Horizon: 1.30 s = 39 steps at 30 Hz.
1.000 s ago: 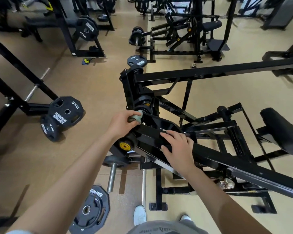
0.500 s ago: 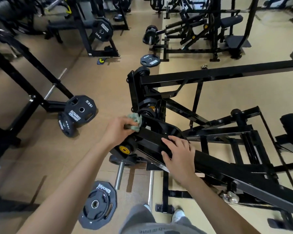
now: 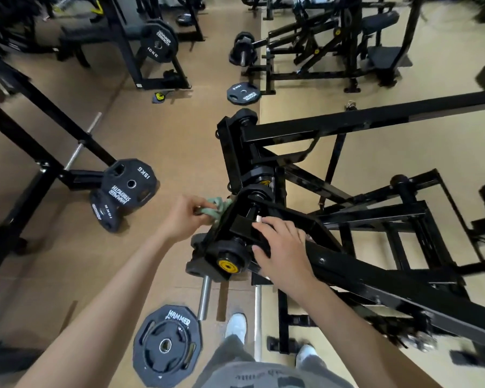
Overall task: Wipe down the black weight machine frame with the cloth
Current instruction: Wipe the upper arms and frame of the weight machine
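Both hands are on the frame [image 3: 375, 278]. Your left hand [image 3: 184, 218] is closed around the bunched green cloth [image 3: 216, 208], pressing it against the outer face of the pivot bracket [image 3: 235, 219], just above the yellow-capped hub [image 3: 227, 264]. Your right hand [image 3: 281, 247] lies open and flat on the top of the sloping beam, fingers spread toward the bracket, steadying it and gripping nothing.

From the cloth, the unwiped frame lies mostly to your right: the beam's long axis runs from the bracket down toward the lower right, passing under your right hand and forearm. The upright post [image 3: 230, 152] rises just beyond the cloth. I judge your left hand is nearer the post, so wiping up it looks the easier stroke; following the beam would mean lifting your right hand out of the way.
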{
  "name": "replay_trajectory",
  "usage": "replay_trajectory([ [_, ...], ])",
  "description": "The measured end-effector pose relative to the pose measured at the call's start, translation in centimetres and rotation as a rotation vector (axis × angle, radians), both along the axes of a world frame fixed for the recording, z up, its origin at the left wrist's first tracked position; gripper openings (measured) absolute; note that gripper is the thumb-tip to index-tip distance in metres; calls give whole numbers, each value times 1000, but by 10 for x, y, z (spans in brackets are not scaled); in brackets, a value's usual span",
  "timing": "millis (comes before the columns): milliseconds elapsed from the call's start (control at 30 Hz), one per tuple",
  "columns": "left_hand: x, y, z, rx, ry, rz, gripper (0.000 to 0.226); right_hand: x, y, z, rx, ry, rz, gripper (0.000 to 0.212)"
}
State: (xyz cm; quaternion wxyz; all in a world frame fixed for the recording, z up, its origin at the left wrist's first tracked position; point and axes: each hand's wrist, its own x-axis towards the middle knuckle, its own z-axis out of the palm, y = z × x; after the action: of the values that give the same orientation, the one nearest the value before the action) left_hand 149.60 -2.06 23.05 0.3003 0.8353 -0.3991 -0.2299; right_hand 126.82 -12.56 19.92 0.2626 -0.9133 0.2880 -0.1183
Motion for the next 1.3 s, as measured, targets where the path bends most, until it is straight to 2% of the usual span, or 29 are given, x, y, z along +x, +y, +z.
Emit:
replay_trajectory([
  [167, 31, -18, -39, -6, 67, -153, 30, 22, 1, 1, 90, -39, 25, 45],
  [367, 46, -53, -57, -96, 216, -182, 31, 16, -6, -2, 253, -137, -85, 36],
  [533, 55, -45, -66, -114, 290, -195, 33, 21, 0, -3, 224, -134, -174, 31],
  [767, 44, 25, -60, -219, 458, -265, 40, 25, 5, -8, 106, -183, -176, 35],
  [900, 37, 57, -57, -209, 546, -266, 40, 27, 7, -10, 72, -196, -198, 37],
  [1000, 33, 55, -58, -236, 518, -273, 42, 28, 8, -10, 38, -195, -205, 38],
  [1133, 40, 15, -68, -241, 388, -313, 44, 29, 9, -10, 48, -200, -219, 37],
  [1300, 46, -37, -72, -177, 222, -415, 29, 28, 8, -3, 113, -169, -247, 38],
])
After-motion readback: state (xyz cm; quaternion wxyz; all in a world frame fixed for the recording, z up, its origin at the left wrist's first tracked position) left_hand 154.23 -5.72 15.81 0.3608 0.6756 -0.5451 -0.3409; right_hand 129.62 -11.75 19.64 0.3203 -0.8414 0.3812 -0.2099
